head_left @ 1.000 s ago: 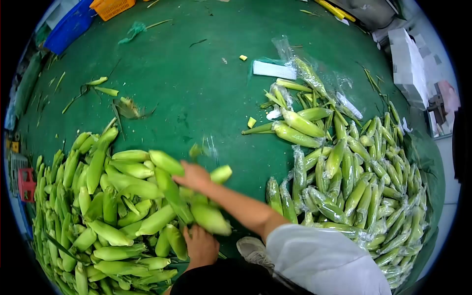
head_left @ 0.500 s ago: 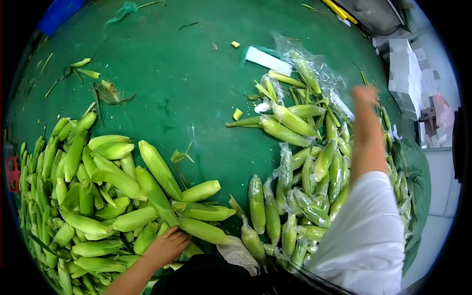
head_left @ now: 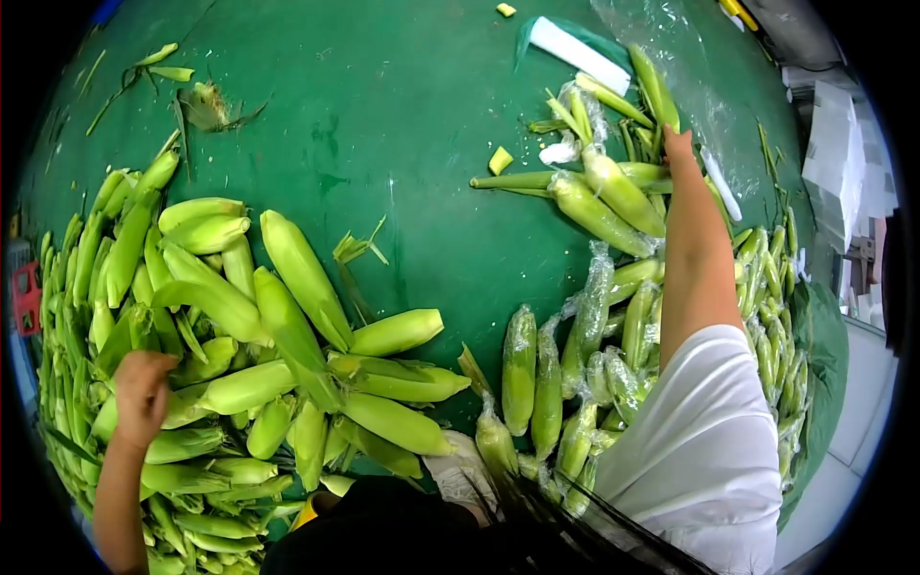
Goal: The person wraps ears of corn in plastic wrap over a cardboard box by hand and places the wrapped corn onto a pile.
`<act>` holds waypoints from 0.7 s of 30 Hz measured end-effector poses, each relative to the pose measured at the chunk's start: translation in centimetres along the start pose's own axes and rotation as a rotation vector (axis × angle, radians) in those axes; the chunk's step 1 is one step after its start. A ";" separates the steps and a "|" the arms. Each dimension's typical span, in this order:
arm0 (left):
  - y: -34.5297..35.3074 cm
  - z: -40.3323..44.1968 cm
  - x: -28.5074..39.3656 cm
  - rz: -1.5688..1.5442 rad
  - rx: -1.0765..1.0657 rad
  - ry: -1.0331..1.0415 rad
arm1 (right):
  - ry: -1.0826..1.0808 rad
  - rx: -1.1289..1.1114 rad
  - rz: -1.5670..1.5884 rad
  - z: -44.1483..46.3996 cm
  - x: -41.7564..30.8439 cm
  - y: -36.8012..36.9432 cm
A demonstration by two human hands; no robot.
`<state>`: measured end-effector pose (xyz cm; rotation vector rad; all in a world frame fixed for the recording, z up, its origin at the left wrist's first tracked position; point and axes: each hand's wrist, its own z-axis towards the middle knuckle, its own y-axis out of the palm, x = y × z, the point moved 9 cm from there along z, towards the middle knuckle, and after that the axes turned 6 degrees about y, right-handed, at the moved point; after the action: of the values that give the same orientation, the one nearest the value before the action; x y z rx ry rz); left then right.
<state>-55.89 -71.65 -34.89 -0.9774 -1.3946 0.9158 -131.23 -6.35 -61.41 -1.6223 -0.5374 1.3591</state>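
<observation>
My left hand (head_left: 144,388) is over the left-hand pile of unwrapped corn (head_left: 251,391), its fingers curled closed; whether anything is in them is hidden. On the far right, my right hand (head_left: 678,142) is closed around the near end of a green-husked ear of corn (head_left: 654,88), which lies by a sheet of clear plastic film (head_left: 704,72). Trimmed ears (head_left: 618,196) and loose husk pieces lie just left of that forearm. Nearer to me are ears wrapped in clear film (head_left: 518,369), partly covered by my white-clad leg.
A long white strip (head_left: 580,55) lies on green netting at the top. A white box (head_left: 832,163) stands at the right, above a dark green sack (head_left: 824,355). Husk scraps (head_left: 209,105) litter the green floor (head_left: 355,125). At the far left is a red plastic object (head_left: 27,297).
My right hand has come onto the ear beside the film and closed on it. My left hand has moved left and up across the corn pile. The camera view has tilted down.
</observation>
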 end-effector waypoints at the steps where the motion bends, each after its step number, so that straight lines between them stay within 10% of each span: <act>1: -0.8 -1.7 -2.3 -0.043 -0.007 -0.159 | -0.090 -0.013 -0.154 0.0 -0.8 0.9; 6: -1.5 -2.1 0.8 0.170 -0.090 0.132 | 0.295 0.031 -0.032 -13.8 -8.0 -1.0; 9: -0.7 1.6 4.9 0.189 -0.052 0.218 | -0.040 -0.044 0.008 -20.7 -14.4 -3.3; 14: 1.3 10.6 14.2 0.405 0.311 0.271 | -0.967 -0.907 0.058 -49.8 -23.7 -7.1; 16: 1.5 14.1 16.3 0.480 0.105 0.054 | -0.294 -1.896 0.330 -61.3 -21.8 -7.4; 21: 6.7 2.5 7.8 -0.155 -0.105 -0.485 | -0.946 -0.498 0.042 -41.4 -25.5 -5.5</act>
<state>-58.16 -61.93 -38.55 -0.7348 -1.9146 1.0103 -99.06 -39.22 -44.71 -1.2544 -1.4913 2.1194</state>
